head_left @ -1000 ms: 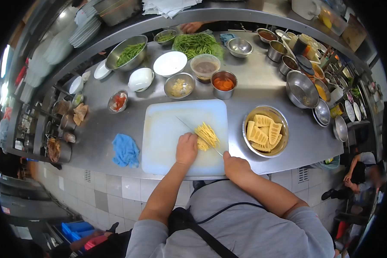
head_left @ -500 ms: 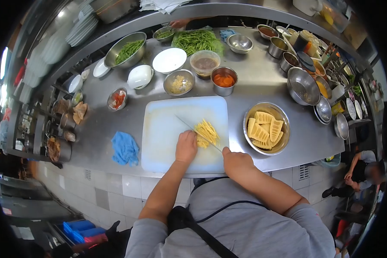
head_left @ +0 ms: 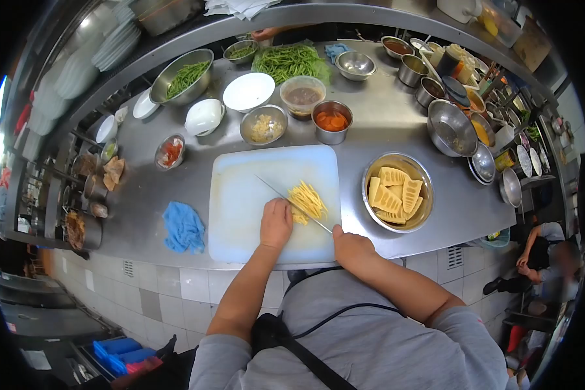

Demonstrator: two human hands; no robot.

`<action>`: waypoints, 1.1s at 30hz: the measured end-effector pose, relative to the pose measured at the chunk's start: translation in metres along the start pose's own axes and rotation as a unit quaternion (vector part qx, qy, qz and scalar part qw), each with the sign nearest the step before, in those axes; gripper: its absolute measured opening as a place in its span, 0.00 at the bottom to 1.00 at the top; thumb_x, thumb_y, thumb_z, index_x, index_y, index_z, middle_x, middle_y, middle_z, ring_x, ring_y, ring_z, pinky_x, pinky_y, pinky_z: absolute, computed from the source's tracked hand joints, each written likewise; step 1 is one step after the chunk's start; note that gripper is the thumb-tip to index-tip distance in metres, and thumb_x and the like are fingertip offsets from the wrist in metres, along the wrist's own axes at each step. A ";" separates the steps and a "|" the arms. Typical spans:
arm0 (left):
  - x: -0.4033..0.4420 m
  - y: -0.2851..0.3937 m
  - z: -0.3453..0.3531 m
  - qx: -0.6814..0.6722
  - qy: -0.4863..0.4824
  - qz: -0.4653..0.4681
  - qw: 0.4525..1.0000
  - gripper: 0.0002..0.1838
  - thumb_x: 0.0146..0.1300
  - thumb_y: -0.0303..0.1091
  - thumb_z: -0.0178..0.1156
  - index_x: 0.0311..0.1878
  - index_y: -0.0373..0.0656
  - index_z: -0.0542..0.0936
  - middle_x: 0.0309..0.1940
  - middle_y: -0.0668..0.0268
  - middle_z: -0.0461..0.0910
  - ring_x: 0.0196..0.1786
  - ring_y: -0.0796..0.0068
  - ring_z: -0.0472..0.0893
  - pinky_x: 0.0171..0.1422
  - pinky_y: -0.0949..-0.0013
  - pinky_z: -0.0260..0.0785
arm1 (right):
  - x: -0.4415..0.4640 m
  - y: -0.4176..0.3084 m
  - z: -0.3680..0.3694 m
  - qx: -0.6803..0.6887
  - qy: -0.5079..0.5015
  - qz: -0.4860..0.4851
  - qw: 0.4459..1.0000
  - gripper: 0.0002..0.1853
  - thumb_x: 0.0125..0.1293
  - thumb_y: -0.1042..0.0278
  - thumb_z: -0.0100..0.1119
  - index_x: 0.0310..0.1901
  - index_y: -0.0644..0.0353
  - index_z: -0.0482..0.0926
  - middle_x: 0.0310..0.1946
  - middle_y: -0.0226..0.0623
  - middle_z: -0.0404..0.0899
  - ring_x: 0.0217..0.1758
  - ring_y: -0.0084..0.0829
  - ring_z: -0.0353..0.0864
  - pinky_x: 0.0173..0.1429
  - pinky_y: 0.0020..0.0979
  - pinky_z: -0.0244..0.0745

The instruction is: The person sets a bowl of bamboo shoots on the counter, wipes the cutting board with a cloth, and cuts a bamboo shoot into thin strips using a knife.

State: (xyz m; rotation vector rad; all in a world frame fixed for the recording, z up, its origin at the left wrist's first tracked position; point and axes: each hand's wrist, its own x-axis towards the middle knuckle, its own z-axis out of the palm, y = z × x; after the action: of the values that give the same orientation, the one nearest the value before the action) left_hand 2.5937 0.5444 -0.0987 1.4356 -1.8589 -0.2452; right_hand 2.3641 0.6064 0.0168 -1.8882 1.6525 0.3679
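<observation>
A white cutting board [head_left: 240,195] lies in front of me with a heap of thin yellow bamboo shoot strips [head_left: 308,199] on it. My right hand [head_left: 353,249] is closed round the handle of a knife [head_left: 272,187], whose blade slants across the board to the upper left, seen nearly edge-on. Fingers curled, my left hand [head_left: 277,222] presses on pale yellow bamboo shoot beside the blade; most of that piece is hidden under the fingers. The heap lies on the far side of the blade. Right of the board, a steel bowl [head_left: 430,207] holds larger bamboo shoot pieces [head_left: 391,195].
A blue cloth [head_left: 184,227] lies left of the board. Behind it stand bowls of chopped garlic [head_left: 265,129], sliced carrot [head_left: 331,121] and brown sauce [head_left: 303,96]. Green beans [head_left: 291,63] lie farther back. A steel shelf [head_left: 344,18] crosses above. Another person [head_left: 536,250] sits at right.
The whole view has shifted slightly left. More strips lie fanned out beyond the blade, and the knife and my left hand sit close to where they were on the board.
</observation>
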 end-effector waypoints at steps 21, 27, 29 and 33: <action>-0.009 0.000 -0.023 0.101 -0.043 -0.027 0.994 0.11 0.71 0.29 0.64 0.55 0.47 0.83 0.54 0.61 0.81 0.60 0.53 0.78 0.64 0.50 0.70 | -0.021 -0.019 -0.033 -0.043 -0.021 -0.026 0.999 0.11 0.77 0.71 0.48 0.57 0.62 0.69 0.47 0.56 0.90 0.52 0.55 0.93 0.55 0.51 0.87; -0.010 -0.004 -0.020 0.117 -0.032 -0.016 0.992 0.12 0.69 0.29 0.65 0.54 0.50 0.84 0.51 0.65 0.81 0.57 0.55 0.78 0.61 0.51 0.70 | 0.006 -0.008 0.002 -0.006 -0.014 -0.005 1.000 0.10 0.76 0.73 0.49 0.55 0.62 0.73 0.45 0.54 0.91 0.51 0.54 0.93 0.54 0.50 0.88; -0.011 -0.004 -0.021 0.111 -0.029 -0.016 0.993 0.11 0.69 0.29 0.66 0.54 0.50 0.84 0.51 0.65 0.80 0.57 0.55 0.78 0.61 0.51 0.70 | 0.003 -0.011 -0.009 -0.046 0.000 -0.026 0.999 0.14 0.82 0.61 0.53 0.55 0.63 0.70 0.42 0.52 0.90 0.48 0.54 0.92 0.53 0.53 0.85; -0.010 -0.006 -0.021 0.089 -0.026 -0.019 0.995 0.12 0.68 0.31 0.65 0.53 0.52 0.85 0.51 0.66 0.81 0.58 0.55 0.77 0.61 0.50 0.69 | -0.020 -0.016 -0.020 -0.048 -0.016 -0.045 0.998 0.14 0.83 0.60 0.52 0.55 0.63 0.70 0.41 0.53 0.90 0.47 0.54 0.92 0.53 0.54 0.85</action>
State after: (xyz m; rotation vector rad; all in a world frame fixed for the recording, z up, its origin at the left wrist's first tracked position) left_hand 2.6124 0.5572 -0.0920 1.5996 -1.9384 -0.1387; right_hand 2.3721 0.6108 0.0480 -2.0082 1.5487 0.4453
